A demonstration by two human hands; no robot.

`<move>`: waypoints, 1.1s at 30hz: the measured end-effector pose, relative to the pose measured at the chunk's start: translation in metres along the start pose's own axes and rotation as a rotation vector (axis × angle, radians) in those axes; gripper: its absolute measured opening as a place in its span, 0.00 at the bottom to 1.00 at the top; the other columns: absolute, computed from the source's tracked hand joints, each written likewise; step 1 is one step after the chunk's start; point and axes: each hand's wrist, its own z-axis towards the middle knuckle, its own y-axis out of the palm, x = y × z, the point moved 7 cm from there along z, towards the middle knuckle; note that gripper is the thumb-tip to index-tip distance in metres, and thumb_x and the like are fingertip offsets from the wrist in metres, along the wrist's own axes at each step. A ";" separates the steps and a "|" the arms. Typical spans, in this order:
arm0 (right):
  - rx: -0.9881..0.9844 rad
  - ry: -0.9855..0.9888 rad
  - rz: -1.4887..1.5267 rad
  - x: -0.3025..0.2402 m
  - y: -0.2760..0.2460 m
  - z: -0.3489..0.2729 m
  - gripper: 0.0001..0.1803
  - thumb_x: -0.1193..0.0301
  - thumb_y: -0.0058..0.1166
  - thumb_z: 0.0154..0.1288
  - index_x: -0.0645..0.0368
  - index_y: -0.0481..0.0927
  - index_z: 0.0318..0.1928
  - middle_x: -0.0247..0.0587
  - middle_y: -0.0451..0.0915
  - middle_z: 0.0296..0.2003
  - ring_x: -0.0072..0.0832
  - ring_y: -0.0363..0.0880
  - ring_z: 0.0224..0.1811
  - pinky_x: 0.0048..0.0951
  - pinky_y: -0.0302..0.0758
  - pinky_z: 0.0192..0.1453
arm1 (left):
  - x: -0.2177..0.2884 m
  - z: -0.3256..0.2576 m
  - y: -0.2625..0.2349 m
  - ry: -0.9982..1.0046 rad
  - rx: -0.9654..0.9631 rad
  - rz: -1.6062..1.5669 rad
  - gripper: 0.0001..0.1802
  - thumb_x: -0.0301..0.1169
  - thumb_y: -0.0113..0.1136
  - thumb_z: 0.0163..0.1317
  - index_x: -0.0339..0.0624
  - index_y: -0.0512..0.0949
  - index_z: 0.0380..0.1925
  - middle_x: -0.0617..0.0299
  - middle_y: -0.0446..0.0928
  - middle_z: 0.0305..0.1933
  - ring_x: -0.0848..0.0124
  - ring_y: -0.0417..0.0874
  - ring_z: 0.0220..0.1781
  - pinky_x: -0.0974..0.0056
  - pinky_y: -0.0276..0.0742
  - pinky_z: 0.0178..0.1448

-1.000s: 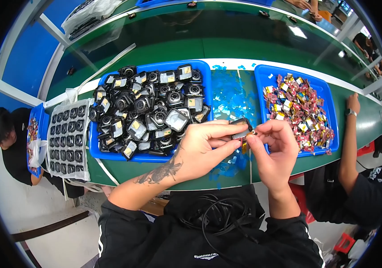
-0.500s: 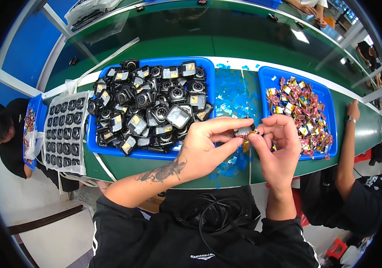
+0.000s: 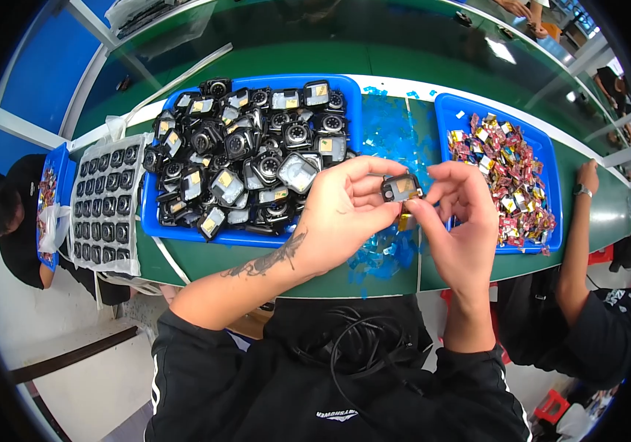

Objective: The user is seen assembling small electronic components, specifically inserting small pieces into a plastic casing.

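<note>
Both hands, left hand [image 3: 341,214] and right hand [image 3: 463,221], pinch small black camera module [image 3: 401,187] just right of blue module tray [image 3: 245,237]; fitting step likely; next needs fine alignment.

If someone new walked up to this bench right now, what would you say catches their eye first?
Most likely the small black module with a yellowish face, pinched between the left hand and right hand at the centre. Behind the left hand, a blue tray is heaped with similar black modules; to the right, another blue tray holds red and yellow pieces, with blue film scraps lying between the two trays.
</note>
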 end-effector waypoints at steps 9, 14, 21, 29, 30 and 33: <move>-0.070 0.192 0.355 0.013 0.007 -0.005 0.17 0.85 0.62 0.57 0.67 0.74 0.47 0.34 0.76 0.37 0.17 0.76 0.42 0.19 0.83 0.41 | -0.002 -0.002 -0.003 -0.001 0.008 0.017 0.21 0.16 0.59 0.60 0.27 0.73 0.54 0.52 0.81 0.49 0.72 0.83 0.47 0.69 0.80 0.52; -0.043 0.174 0.460 0.014 0.013 -0.002 0.16 0.86 0.59 0.57 0.67 0.74 0.47 0.35 0.76 0.37 0.17 0.76 0.41 0.19 0.83 0.42 | 0.004 -0.007 -0.002 0.019 -0.035 0.035 0.24 0.16 0.59 0.61 0.26 0.70 0.58 0.51 0.80 0.51 0.73 0.83 0.46 0.71 0.81 0.50; -0.152 0.060 0.254 0.011 0.006 0.038 0.17 0.84 0.59 0.57 0.65 0.75 0.47 0.35 0.77 0.34 0.18 0.78 0.37 0.21 0.80 0.41 | 0.065 -0.013 -0.018 0.500 0.160 0.768 0.28 0.21 0.60 0.61 0.38 0.69 0.63 0.52 0.77 0.52 0.73 0.82 0.37 0.70 0.79 0.43; -0.154 0.280 -0.124 0.141 0.028 0.236 0.20 0.74 0.70 0.45 0.65 0.80 0.40 0.45 0.83 0.33 0.30 0.83 0.35 0.29 0.79 0.44 | 0.075 -0.018 -0.040 0.524 0.052 1.764 0.18 0.37 0.71 0.48 0.45 0.80 0.39 0.60 0.75 0.38 0.59 0.72 0.48 0.57 0.68 0.54; -0.109 0.259 -0.220 0.159 0.030 0.243 0.21 0.72 0.72 0.43 0.63 0.81 0.40 0.46 0.83 0.35 0.33 0.83 0.38 0.31 0.78 0.47 | 0.072 -0.014 -0.039 0.479 0.042 1.758 0.17 0.36 0.70 0.49 0.44 0.80 0.38 0.60 0.75 0.38 0.59 0.73 0.48 0.56 0.68 0.54; -0.078 0.089 -0.502 0.148 0.041 0.239 0.22 0.73 0.71 0.43 0.64 0.81 0.42 0.45 0.83 0.34 0.29 0.83 0.35 0.31 0.79 0.43 | 0.073 -0.020 -0.054 0.477 0.130 1.688 0.13 0.34 0.69 0.50 0.43 0.78 0.34 0.58 0.76 0.36 0.57 0.77 0.45 0.54 0.70 0.53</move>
